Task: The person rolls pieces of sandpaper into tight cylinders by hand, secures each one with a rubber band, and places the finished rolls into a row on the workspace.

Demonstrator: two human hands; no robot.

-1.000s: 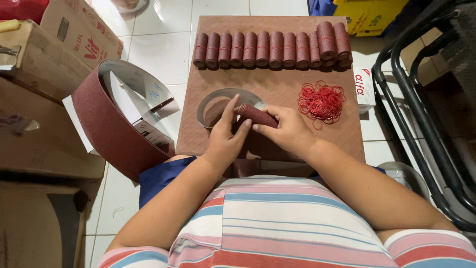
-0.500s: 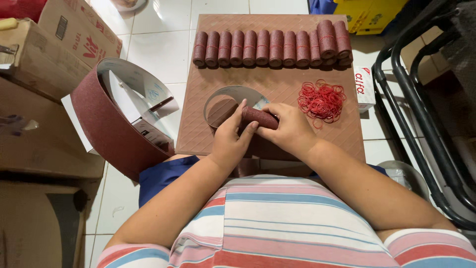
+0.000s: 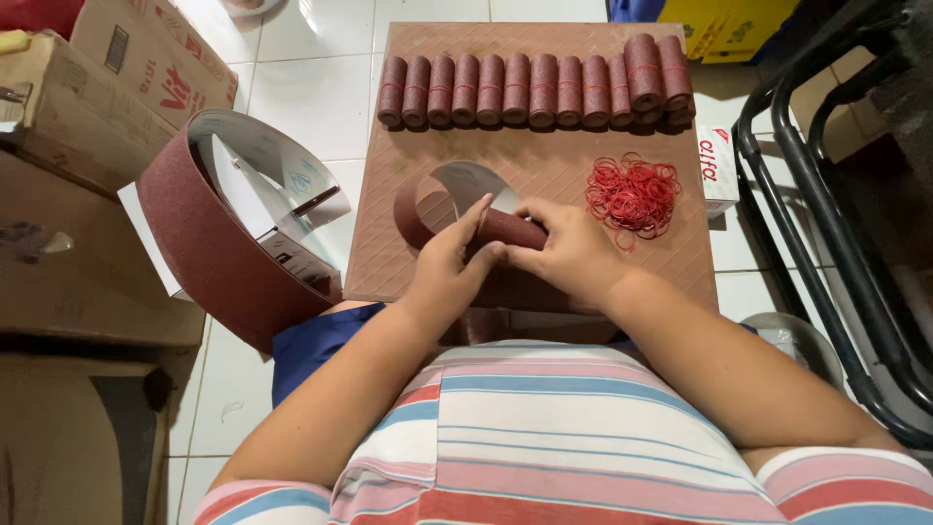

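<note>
Left hand: the left hand point(image 3: 449, 261) has its fingers extended and close together, pressed flat against the near end of the sandpaper roll point(image 3: 507, 229); it is not closed around it.
Right hand: the right hand point(image 3: 566, 251) is curled over the roll's far end, fingers clamped on it from above.
Roll: a short dark-red cylinder, lying tilted between the two hands and touching both.
Loose tail: an unwound loop of sandpaper strip point(image 3: 437, 199), grey backing inward, curves out from the roll just beyond the left fingertips.
Work surface: a brown board with diamond pattern point(image 3: 544, 160), lying under both hands on the white tiled floor.
Finished rolls: a row of banded sandpaper rolls point(image 3: 530, 86) lies along the board's far edge, well apart from the hands; at its right end the rolls are stacked.
Rubber bands: a heap of red rubber bands point(image 3: 634, 192) lies just beyond the right hand.
Stock coil: a large sandpaper belt coil point(image 3: 209, 238) stands on edge to the left of the left forearm.
Surroundings: cardboard boxes point(image 3: 92, 83) farther left; a black metal frame point(image 3: 826, 224) to the right.
</note>
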